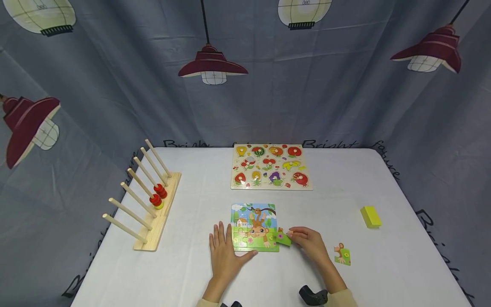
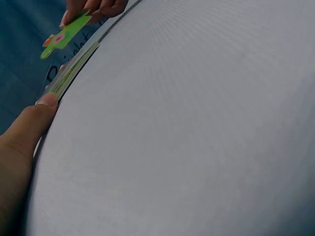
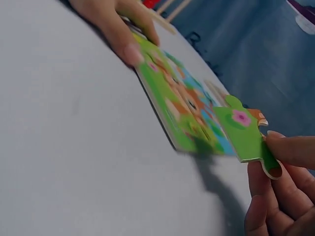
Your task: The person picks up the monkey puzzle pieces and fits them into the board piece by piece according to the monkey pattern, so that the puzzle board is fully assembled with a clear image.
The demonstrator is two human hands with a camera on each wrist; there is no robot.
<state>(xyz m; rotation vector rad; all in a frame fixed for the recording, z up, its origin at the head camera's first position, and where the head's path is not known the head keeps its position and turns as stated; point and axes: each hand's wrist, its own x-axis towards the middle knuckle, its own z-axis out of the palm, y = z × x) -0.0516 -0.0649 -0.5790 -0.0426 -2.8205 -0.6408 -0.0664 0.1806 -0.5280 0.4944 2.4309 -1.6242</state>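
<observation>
A monkey jigsaw puzzle (image 1: 245, 213) lies on the white table (image 1: 268, 281) in front of the person. The left hand (image 1: 224, 261) rests at its left side with fingers straight, its thumb along the near edge. In the right hand (image 1: 311, 245), thumb and fingers pinch a green puzzle piece (image 3: 241, 135) with a pink flower. This piece is raised beside the puzzle's right edge and casts a shadow in the right wrist view. Another loose puzzle piece (image 1: 342, 254), green with part of an animal, lies right of the right forearm.
A wooden peg rack (image 1: 168, 196) with red and yellow rings on some pegs stands at the left. Behind the puzzle lies a fruit pegboard (image 1: 258, 170). A yellow block (image 1: 370, 217) sits to the right. Patterned grey curtain (image 1: 268, 102) hangs behind the table.
</observation>
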